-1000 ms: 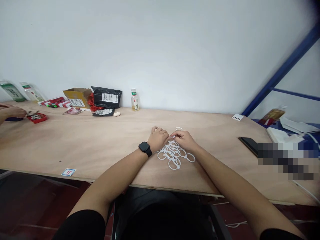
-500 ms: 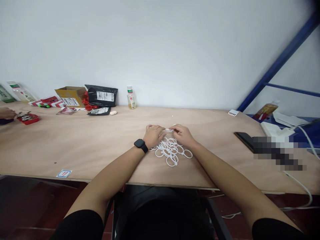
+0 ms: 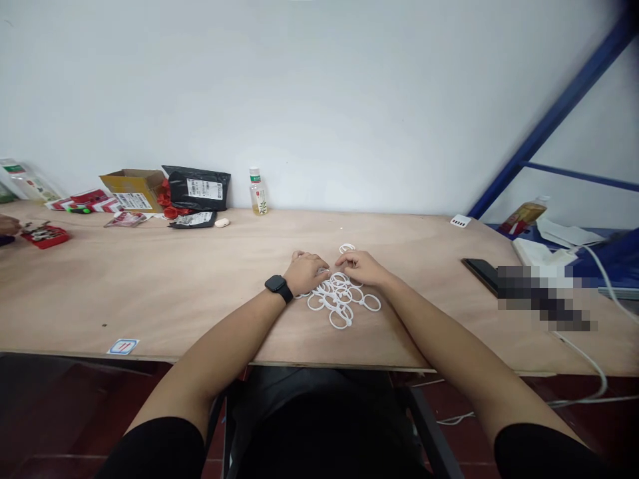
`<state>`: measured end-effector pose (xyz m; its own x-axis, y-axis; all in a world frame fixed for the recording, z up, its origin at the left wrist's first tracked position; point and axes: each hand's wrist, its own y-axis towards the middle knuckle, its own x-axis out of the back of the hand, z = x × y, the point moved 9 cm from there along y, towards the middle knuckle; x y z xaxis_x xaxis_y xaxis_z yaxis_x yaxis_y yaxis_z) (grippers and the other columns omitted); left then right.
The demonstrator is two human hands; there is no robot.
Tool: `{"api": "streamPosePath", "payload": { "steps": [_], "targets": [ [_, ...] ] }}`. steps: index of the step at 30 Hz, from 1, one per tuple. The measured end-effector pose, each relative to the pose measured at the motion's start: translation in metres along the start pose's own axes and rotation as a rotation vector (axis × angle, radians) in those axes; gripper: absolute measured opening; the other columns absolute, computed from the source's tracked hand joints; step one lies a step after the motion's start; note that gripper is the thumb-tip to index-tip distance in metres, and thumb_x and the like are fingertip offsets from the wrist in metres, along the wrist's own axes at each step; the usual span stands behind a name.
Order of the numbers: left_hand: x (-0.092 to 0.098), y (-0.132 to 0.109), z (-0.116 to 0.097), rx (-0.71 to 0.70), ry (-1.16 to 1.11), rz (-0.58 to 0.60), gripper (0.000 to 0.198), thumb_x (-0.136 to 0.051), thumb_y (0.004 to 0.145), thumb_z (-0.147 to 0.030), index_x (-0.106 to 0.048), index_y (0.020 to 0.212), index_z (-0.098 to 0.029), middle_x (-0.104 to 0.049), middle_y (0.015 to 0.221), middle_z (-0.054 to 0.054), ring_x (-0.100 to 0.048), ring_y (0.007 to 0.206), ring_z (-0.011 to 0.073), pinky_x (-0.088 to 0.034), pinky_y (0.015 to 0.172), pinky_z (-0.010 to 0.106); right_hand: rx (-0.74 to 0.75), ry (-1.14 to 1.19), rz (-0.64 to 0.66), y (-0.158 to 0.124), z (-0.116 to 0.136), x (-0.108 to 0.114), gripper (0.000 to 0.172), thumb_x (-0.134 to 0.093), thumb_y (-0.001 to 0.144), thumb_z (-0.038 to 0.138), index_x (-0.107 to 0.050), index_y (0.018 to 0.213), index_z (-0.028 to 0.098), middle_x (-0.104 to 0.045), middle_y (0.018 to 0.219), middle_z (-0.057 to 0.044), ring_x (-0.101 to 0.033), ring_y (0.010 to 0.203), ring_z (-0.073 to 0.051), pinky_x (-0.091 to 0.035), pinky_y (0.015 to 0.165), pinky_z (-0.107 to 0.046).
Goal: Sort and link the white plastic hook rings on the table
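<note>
A pile of white cable ties (image 3: 330,297), looped into rings with small heads, lies on the table in front of me. My left hand (image 3: 305,273), with a black watch on its wrist, is at the pile's upper left. Its fingers curl around a bit of white cable tie (image 3: 323,270) that is mostly hidden. My right hand (image 3: 363,267) hovers at the pile's upper right, fingers bent and thumb apart from the index finger, with nothing visibly held. Just beyond it lie looped cable ties (image 3: 346,247), apart from the pile.
Along the wall stand a bottle (image 3: 258,193), a black parcel bag (image 3: 197,189) and a cardboard box (image 3: 132,189). Another person's hand (image 3: 8,225) is at far left beside a red tray (image 3: 52,238). A phone (image 3: 479,274) and white cables (image 3: 594,362) are on the right.
My hands have drawn apart slightly, and the white piece between them no longer spans the gap. My right hand has come down toward the pile, uncovering the rings beyond it. The view shifted slightly.
</note>
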<state>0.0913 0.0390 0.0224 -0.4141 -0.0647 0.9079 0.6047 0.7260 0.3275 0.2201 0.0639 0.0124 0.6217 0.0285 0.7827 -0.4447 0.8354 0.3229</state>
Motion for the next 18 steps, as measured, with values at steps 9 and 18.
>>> {"api": "streamPosePath", "payload": {
  "steps": [9, 18],
  "targets": [
    [-0.003, 0.000, 0.000, -0.014, 0.015, 0.014, 0.028, -0.051, 0.090, -0.043, -0.071, 0.094, -0.023, -0.071, 0.103, 0.006, -0.061, 0.099, 0.0208, -0.028, 0.095, 0.042, 0.164, -0.046, 0.092, -0.002, 0.026, -0.013, 0.013, -0.062, 0.077, 0.019, -0.073, 0.082, 0.021, -0.067, 0.083, -0.004, -0.059, 0.076, -0.016, -0.044, 0.071, -0.027],
    [0.012, 0.000, -0.007, -0.048, -0.063, -0.122, 0.029, -0.056, 0.089, -0.041, -0.063, 0.112, -0.025, -0.071, 0.104, 0.002, -0.062, 0.100, 0.0184, -0.030, 0.097, 0.039, -0.012, 0.078, -0.149, -0.004, 0.022, 0.006, 0.012, -0.057, 0.082, 0.025, -0.067, 0.086, 0.020, -0.066, 0.072, -0.001, -0.057, 0.065, -0.014, -0.042, 0.061, -0.025]
  ]
}}
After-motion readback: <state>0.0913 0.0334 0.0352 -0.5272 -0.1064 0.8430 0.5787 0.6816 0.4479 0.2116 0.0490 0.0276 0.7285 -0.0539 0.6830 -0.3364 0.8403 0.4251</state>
